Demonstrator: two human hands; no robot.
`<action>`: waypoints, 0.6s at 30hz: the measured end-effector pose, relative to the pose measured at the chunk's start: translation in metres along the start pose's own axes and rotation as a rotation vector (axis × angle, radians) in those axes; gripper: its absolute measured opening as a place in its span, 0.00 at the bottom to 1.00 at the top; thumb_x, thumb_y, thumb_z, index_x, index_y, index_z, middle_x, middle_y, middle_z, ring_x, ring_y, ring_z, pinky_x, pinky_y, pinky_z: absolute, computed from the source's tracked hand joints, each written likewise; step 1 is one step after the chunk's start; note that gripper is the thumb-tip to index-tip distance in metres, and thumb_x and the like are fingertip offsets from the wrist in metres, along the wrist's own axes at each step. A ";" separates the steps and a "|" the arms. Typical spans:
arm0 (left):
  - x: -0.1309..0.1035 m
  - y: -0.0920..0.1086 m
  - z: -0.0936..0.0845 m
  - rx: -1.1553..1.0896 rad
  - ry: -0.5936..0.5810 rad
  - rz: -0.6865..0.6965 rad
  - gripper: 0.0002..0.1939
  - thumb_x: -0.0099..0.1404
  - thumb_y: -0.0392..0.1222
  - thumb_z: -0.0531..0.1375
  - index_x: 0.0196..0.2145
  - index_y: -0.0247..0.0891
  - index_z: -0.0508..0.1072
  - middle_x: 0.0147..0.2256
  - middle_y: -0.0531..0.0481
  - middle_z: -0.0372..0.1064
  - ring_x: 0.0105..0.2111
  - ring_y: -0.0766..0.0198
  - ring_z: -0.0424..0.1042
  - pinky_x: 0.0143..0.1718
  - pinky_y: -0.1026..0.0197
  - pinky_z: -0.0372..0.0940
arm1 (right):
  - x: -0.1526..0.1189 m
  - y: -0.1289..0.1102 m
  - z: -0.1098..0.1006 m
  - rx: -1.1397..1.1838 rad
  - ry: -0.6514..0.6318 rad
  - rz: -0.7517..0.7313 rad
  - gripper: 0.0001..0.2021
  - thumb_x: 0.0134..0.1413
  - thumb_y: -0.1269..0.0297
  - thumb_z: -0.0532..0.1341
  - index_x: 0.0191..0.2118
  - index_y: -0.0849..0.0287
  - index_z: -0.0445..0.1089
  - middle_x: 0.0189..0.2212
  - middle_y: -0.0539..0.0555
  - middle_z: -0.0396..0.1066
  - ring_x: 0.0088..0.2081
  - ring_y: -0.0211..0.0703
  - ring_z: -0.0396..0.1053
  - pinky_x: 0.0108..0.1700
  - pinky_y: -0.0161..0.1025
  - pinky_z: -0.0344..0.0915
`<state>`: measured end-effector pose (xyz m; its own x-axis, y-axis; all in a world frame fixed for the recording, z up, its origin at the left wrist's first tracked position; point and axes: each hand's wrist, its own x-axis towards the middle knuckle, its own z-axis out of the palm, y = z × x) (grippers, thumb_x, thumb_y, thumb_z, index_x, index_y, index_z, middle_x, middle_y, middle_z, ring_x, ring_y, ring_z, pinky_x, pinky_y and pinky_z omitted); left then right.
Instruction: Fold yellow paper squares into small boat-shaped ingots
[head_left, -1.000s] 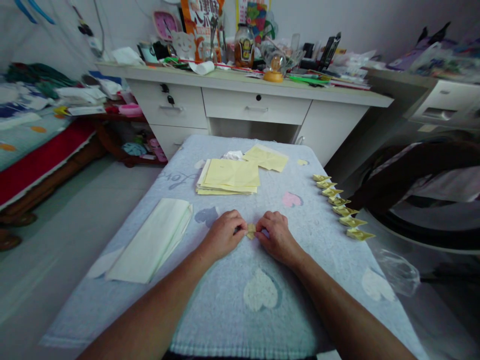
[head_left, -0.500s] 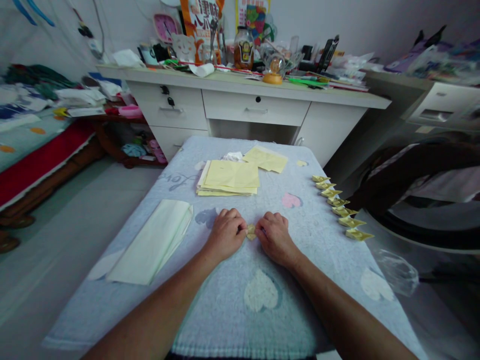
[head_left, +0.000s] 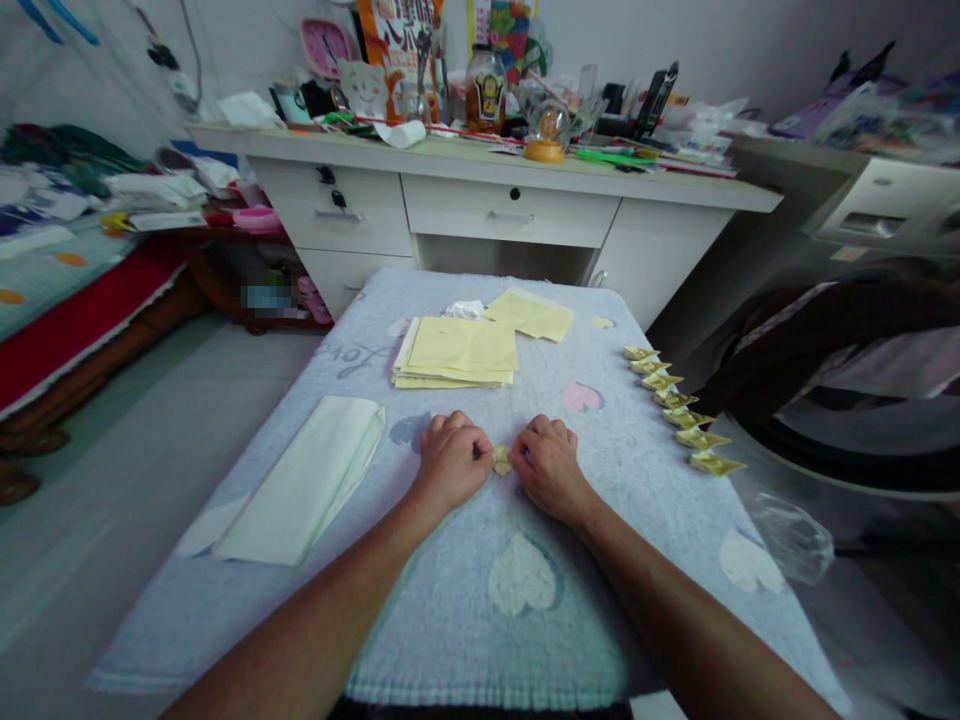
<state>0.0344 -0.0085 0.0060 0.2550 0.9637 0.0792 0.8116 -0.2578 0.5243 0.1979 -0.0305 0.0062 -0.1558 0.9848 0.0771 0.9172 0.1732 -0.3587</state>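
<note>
A small folded piece of yellow paper (head_left: 502, 460) sits between my two hands near the middle of the cloth-covered table (head_left: 450, 620). My left hand (head_left: 454, 457) pinches its left side, and my right hand (head_left: 547, 462) pinches its right side. The fingers of both hands are curled and partly hide the paper's ends. Beyond them lies a stack of yellow paper sheets (head_left: 461, 350), with loose yellow sheets (head_left: 536, 314) behind it. Several folded yellow paper boats (head_left: 697, 439) stand in a row along the right edge.
A folded pale sheet (head_left: 307, 485) lies on the table's left. Crumpled white tissue (head_left: 466, 309) rests behind the stack. A clear plastic bag (head_left: 795, 540) hangs by the right edge. A cluttered white desk (head_left: 517, 215) stands ahead, a front-loading washing machine (head_left: 877, 215) to the right.
Both hands stay at the folded yellow paper with almost the same grip. The whole view has shifted very slightly; nothing else has visibly moved.
</note>
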 end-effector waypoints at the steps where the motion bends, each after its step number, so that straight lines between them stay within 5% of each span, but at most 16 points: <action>1: 0.000 0.001 0.000 0.003 -0.006 -0.011 0.03 0.55 0.38 0.62 0.24 0.41 0.75 0.34 0.48 0.66 0.40 0.54 0.60 0.42 0.52 0.55 | 0.000 0.000 0.000 -0.004 0.000 0.001 0.08 0.58 0.65 0.56 0.30 0.57 0.70 0.36 0.55 0.64 0.40 0.47 0.57 0.42 0.44 0.50; 18: -0.001 -0.001 0.004 0.007 -0.015 0.023 0.03 0.58 0.40 0.62 0.32 0.44 0.74 0.39 0.49 0.67 0.43 0.53 0.61 0.43 0.53 0.53 | -0.005 -0.001 0.000 0.009 0.054 -0.002 0.05 0.55 0.63 0.59 0.38 0.56 0.68 0.38 0.55 0.63 0.42 0.49 0.57 0.44 0.45 0.51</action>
<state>0.0353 -0.0098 0.0017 0.2817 0.9563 0.0786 0.8091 -0.2808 0.5163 0.1972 -0.0354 0.0059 -0.1374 0.9822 0.1277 0.9135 0.1755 -0.3671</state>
